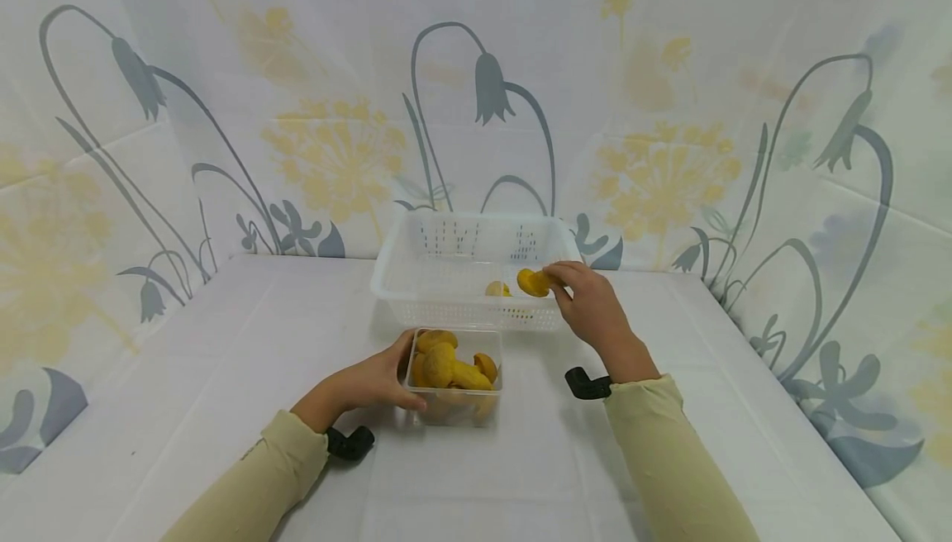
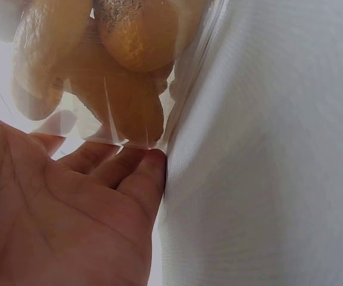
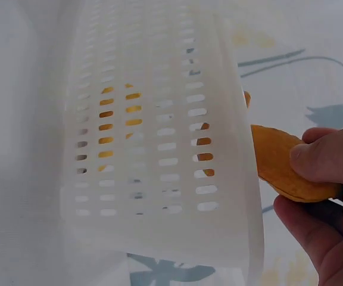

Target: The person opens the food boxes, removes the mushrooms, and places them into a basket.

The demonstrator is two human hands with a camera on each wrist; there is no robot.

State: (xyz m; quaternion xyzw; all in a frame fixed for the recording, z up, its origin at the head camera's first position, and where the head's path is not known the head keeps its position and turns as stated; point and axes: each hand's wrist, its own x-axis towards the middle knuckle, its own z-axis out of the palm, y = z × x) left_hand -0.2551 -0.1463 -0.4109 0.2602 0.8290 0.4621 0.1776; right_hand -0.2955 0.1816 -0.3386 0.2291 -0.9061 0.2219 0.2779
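Note:
My left hand holds a clear plastic box by its left side, thumb in front and fingers behind. Several yellow mushrooms are piled inside; the left wrist view shows them through the box wall, above the palm. Between thumb and fingers of my right hand a yellow mushroom is pinched over the right front part of a white perforated basket. In the right wrist view, this mushroom shows beside the basket's rim. Another mushroom lies in the basket.
The basket stands at the back of the white-covered table, just behind the box. A floral cloth hangs behind and along both sides. Each wrist wears a black camera mount, such as the right mount.

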